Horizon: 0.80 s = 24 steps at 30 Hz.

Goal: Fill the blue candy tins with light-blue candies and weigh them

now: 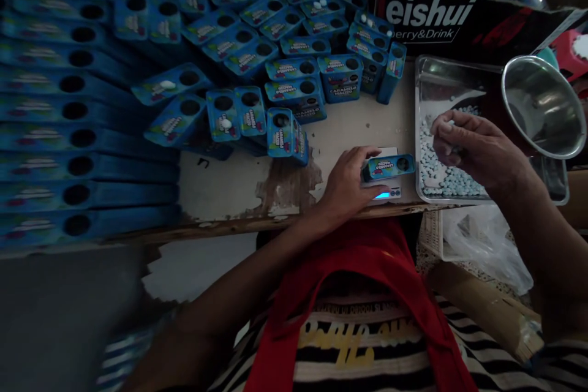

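A small blue candy box with a round dark hole in its top stands on a white digital scale whose display glows blue. My left hand has its thumb and fingers around the box's left end. Over the metal tray, my right hand is closed, with a few pale candies showing at its fingertips. Small pale blue candies lie loose in the tray below it.
Rows of blue boxes fill the left side. More boxes stand in a loose group behind the scale, some with white candies on top. A metal bowl sits at the tray's right. Behind is a black printed carton.
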### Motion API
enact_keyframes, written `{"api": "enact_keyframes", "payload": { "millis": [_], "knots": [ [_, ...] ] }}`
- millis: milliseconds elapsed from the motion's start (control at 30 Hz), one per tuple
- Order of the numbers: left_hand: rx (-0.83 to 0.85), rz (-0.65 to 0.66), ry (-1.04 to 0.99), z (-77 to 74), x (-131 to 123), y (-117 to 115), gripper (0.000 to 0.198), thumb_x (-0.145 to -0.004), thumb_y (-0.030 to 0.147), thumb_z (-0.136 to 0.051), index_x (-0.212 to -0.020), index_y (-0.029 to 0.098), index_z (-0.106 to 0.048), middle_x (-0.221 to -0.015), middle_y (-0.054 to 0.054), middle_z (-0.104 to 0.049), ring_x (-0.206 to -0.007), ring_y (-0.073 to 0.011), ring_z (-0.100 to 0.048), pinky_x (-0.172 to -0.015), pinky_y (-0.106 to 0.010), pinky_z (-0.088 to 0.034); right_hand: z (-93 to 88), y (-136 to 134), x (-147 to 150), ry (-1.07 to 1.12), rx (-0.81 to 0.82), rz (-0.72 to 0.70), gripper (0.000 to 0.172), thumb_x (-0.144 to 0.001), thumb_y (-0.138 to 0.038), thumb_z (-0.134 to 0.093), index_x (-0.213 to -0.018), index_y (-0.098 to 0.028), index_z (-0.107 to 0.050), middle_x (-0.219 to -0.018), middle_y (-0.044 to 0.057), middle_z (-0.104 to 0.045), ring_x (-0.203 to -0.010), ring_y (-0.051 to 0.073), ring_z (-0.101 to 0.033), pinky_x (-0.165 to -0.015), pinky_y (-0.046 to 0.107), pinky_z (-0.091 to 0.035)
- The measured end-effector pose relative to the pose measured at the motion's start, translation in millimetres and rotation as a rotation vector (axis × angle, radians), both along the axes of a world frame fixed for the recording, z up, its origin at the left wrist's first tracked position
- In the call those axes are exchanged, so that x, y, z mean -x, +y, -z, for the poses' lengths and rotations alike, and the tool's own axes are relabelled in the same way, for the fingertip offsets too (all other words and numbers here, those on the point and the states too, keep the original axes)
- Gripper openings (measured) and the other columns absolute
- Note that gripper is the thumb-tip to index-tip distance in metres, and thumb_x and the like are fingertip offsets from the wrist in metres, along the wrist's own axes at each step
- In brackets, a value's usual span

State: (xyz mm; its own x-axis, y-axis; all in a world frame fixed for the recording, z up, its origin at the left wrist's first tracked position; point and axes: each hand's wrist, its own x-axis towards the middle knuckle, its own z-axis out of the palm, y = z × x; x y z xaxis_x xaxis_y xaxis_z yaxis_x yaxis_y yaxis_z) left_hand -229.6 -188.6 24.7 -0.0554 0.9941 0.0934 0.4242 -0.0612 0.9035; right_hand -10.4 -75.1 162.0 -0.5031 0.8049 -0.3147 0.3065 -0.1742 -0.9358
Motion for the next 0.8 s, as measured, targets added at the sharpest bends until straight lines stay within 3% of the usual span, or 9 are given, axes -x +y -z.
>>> {"api": "enact_keyframes", "payload": {
  "millis": [67,133,233,300,367,433,500,667,800],
  "knots": [
    [0.032,-0.008,-0.041,3.4,-7.5,4.8,0.048,-0.083,0.033,-0.09,-0.124,0.025,-0.069,-0.119,-0.007,-0.078,-0.112,-0.0278,-0.074,-0.1,-0.042,-0.061,11.7,6.4,-20.5,-0.061,-0.132,0.044,0.033,-0.091,-0.056,-0.085,-0.093,-0.025,-0.072,-0.08,0.0,-0.066,-0.073,0.015,-0.062,-0.063,0.029,-0.051],
    [0.002,0.009,-0.037,2.0,-11.1,13.5,0.037,-0.089,0.033,-0.084,-0.121,0.025,-0.07,-0.114,-0.007,-0.079,-0.107,-0.0268,-0.074,-0.098,-0.041,-0.061,31.5,10.7,-42.6,-0.191,-0.286,0.061,0.033,-0.086,-0.055,-0.089,-0.095,-0.027,-0.076,-0.099,0.004,-0.076,-0.098,0.023,-0.071,-0.082,0.036,-0.059],
    [-0.194,0.116,0.165,-13.5,-14.0,34.0,0.025,-0.095,0.026,-0.075,-0.12,0.026,-0.073,-0.119,-0.007,-0.079,-0.114,-0.0285,-0.072,-0.108,-0.047,-0.057,67.8,8.8,-62.6,-0.232,-0.367,0.186,0.036,-0.083,-0.055,-0.089,-0.103,-0.027,-0.08,-0.124,0.008,-0.079,-0.129,0.029,-0.068,-0.107,0.044,-0.057],
    [-0.354,0.162,0.35,-29.0,-19.5,49.7,0.025,-0.099,0.02,-0.067,-0.121,0.028,-0.075,-0.125,-0.007,-0.078,-0.123,-0.0291,-0.069,-0.119,-0.053,-0.049,88.3,3.0,-62.1,-0.027,-0.218,0.376,0.036,-0.09,-0.057,-0.082,-0.107,-0.026,-0.079,-0.122,0.008,-0.08,-0.123,0.025,-0.072,-0.107,0.041,-0.058],
    [-0.524,0.18,0.48,-41.0,-29.1,64.3,0.028,-0.103,0.017,-0.061,-0.123,0.031,-0.075,-0.131,-0.005,-0.077,-0.132,-0.028,-0.066,-0.127,-0.056,-0.041,101.5,-3.4,-53.2,0.249,0.045,0.519,0.035,-0.098,-0.058,-0.073,-0.108,-0.024,-0.077,-0.111,0.006,-0.082,-0.105,0.02,-0.076,-0.098,0.036,-0.062],
    [-0.689,0.222,0.552,-44.1,-39.9,76.6,0.029,-0.107,0.018,-0.056,-0.124,0.032,-0.075,-0.132,-0.003,-0.077,-0.135,-0.0261,-0.065,-0.127,-0.056,-0.039,108.0,-8.4,-41.5,0.478,0.296,0.586,0.036,-0.104,-0.058,-0.063,-0.106,-0.023,-0.074,-0.102,0.004,-0.081,-0.09,0.018,-0.076,-0.086,0.034,-0.065],
    [-0.796,0.26,0.598,-37.8,-48.2,86.4,0.027,-0.11,0.02,-0.055,-0.123,0.032,-0.075,-0.128,-0.003,-0.079,-0.131,-0.0258,-0.066,-0.121,-0.055,-0.043,110.6,-11.5,-31.3,0.635,0.475,0.628,0.036,-0.11,-0.054,-0.055,-0.106,-0.022,-0.071,-0.095,0.004,-0.08,-0.083,0.018,-0.074,-0.079,0.034,-0.066],
    [-0.714,0.095,0.568,-12.7,-53.0,99.4,0.03,-0.104,0.015,-0.06,-0.123,0.031,-0.076,-0.128,-0.005,-0.079,-0.122,-0.0288,-0.066,-0.11,-0.054,-0.047,114.6,-11.7,-21.5,0.797,0.665,0.675,0.029,-0.112,-0.043,-0.051,-0.1,-0.022,-0.066,-0.089,0.004,-0.077,-0.08,0.019,-0.073,-0.081,0.034,-0.069],
    [-0.595,0.007,0.387,-13.5,-50.5,100.5,0.021,-0.098,0.024,-0.071,-0.118,0.03,-0.077,-0.118,-0.002,-0.079,-0.112,-0.0262,-0.067,-0.105,-0.048,-0.051,114.4,-8.7,-26.4,0.79,0.692,0.626,0.024,-0.109,-0.04,-0.057,-0.093,-0.023,-0.064,-0.086,0.006,-0.076,-0.088,0.021,-0.076,-0.083,0.036,-0.071]
  ]
}}
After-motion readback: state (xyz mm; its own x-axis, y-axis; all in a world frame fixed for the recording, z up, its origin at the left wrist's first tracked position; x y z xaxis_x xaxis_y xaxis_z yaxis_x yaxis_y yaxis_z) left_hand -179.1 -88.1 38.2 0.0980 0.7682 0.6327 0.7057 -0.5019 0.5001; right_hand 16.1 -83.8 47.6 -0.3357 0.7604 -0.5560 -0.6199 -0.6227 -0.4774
